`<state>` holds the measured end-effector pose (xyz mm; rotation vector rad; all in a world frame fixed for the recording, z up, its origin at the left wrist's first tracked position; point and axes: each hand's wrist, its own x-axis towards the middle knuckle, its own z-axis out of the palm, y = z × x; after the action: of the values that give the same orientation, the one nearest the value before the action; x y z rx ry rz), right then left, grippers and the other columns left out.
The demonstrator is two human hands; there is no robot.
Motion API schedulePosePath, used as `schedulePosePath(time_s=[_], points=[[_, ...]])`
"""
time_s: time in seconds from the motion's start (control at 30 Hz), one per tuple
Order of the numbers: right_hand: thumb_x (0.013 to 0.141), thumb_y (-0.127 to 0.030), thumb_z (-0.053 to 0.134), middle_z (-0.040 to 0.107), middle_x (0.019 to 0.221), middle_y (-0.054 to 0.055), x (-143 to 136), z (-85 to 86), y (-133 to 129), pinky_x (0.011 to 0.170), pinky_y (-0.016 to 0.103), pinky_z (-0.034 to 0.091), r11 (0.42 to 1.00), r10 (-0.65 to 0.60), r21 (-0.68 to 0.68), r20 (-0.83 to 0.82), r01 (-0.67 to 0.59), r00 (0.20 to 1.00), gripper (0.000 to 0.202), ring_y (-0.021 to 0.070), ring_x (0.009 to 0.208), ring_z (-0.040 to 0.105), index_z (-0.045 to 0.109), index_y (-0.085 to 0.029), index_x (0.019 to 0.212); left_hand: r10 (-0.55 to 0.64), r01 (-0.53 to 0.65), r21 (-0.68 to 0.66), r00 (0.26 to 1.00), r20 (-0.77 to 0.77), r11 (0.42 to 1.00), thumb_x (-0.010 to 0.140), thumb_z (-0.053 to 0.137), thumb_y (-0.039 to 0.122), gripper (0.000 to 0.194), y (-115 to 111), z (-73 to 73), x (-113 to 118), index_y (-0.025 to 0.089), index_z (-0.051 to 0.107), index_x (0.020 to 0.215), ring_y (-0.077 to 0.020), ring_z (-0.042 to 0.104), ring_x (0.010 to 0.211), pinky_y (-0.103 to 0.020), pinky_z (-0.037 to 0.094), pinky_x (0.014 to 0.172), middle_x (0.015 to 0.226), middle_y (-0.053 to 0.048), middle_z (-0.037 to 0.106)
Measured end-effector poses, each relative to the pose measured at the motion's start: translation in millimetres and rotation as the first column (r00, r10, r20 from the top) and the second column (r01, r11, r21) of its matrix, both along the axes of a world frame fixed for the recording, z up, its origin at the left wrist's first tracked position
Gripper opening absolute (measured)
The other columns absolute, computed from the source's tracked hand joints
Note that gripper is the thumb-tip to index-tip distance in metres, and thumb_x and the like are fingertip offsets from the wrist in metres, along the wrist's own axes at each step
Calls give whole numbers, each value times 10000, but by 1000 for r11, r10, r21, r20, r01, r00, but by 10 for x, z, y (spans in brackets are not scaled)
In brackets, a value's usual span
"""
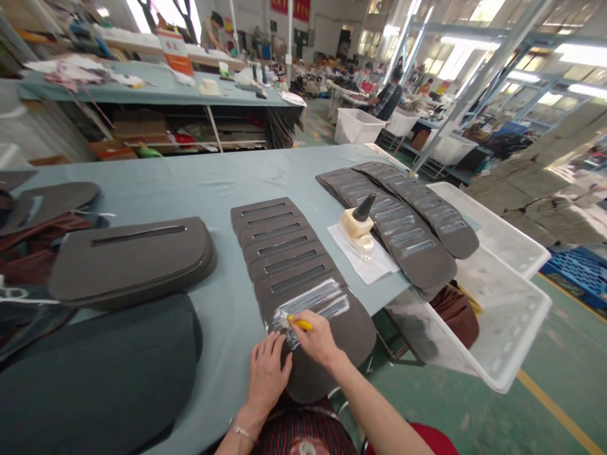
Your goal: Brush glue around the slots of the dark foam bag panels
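Note:
My right hand (317,338) is closed round the yellow handle of a brush (302,323), whose bristle end touches a dark grey panel (353,328). White glue-like streaks (315,297) lie around the panel's slot. My left hand (269,370) rests with fingers extended on the panel's near left edge. Beyond it, several like panels (291,253) overlap in a fanned row, each showing a narrow slot. To the right stands a cream-coloured pot (356,224) with a black cone-shaped top, on a white sheet (379,268) smeared with white.
More fanned panels (422,253) with white streaks lie at the right. At left are a stack of slotted panels (137,259) and a dark stack (95,373). White bins (502,354) stand beside the table (213,183). A person (391,95) sits farther back.

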<state>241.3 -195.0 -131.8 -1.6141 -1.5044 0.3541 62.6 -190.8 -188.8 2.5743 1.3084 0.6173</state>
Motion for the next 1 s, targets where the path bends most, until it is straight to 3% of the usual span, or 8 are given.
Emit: schedulePosePath(time_s=[0.07, 0.27, 0.37, 0.5, 0.67, 0.73, 0.9, 1.0], points=[[870, -299, 488, 678, 857, 28, 101, -48, -29, 735, 262, 463, 999, -24, -42, -5, 24, 1000, 187, 169, 792, 618, 664, -238, 876, 3, -3, -3, 1000, 1, 1000, 855, 473, 282, 344, -6, 7, 4, 211, 518, 1188, -266, 499, 1170, -457, 357, 990, 1231, -114, 577], [830, -370, 484, 667, 770, 47, 1105, 17, -10, 654, 261, 438, 882, -457, -56, 134, 468, 879, 262, 177, 695, 596, 671, -189, 808, 14, -14, -9, 1000, -12, 1000, 853, 484, 281, 343, -21, 36, 7, 207, 526, 1185, -255, 492, 1173, -442, 355, 996, 1231, -106, 574], [855, -339, 473, 669, 788, 52, 650, 46, 36, 681, 255, 440, 927, -375, 23, 76, 375, 924, 247, 171, 720, 602, 666, -190, 818, 20, -20, 3, 1000, -23, 1000, 857, 480, 273, 342, -20, 27, 13, 204, 526, 1188, -247, 495, 1169, -433, 358, 994, 1228, -102, 576], [864, -290, 483, 687, 845, 27, 76, -41, 59, 706, 238, 452, 1000, 24, -6, 7, -24, 1000, 200, 157, 759, 619, 671, -222, 854, 16, -15, 25, 1000, -27, 1000, 853, 487, 277, 343, -23, 16, 21, 202, 532, 1184, -252, 504, 1160, -437, 364, 984, 1222, -107, 581], [824, -309, 511, 671, 746, 29, 828, -26, 106, 642, 254, 430, 919, -374, -97, 101, 383, 922, 186, 174, 674, 600, 664, -208, 795, 25, -24, 17, 999, -35, 1000, 858, 479, 277, 345, -30, 25, 23, 214, 525, 1194, -245, 492, 1176, -434, 358, 994, 1239, -96, 573], [832, -307, 495, 666, 743, 40, 872, 2, 159, 649, 257, 422, 878, -464, -60, 141, 475, 875, 200, 176, 674, 596, 660, -199, 799, 29, -28, 13, 999, -34, 1000, 858, 480, 279, 344, -30, 16, 26, 216, 523, 1194, -241, 489, 1180, -432, 357, 998, 1239, -93, 572], [843, -269, 495, 691, 857, 20, 52, -106, 280, 708, 222, 439, 1000, -27, 6, 25, 27, 999, 174, 150, 771, 620, 665, -233, 857, 29, -28, 30, 999, -27, 999, 853, 490, 283, 337, -40, -24, 33, 209, 531, 1179, -248, 497, 1170, -431, 371, 983, 1230, -101, 576], [821, -290, 510, 691, 792, 1, 253, -140, 291, 648, 223, 443, 994, -77, -76, -21, 76, 997, 175, 151, 703, 616, 677, -242, 840, 29, -28, 38, 999, -27, 999, 848, 500, 284, 342, -49, -29, 34, 211, 531, 1180, -250, 502, 1166, -435, 376, 978, 1232, -102, 577]])
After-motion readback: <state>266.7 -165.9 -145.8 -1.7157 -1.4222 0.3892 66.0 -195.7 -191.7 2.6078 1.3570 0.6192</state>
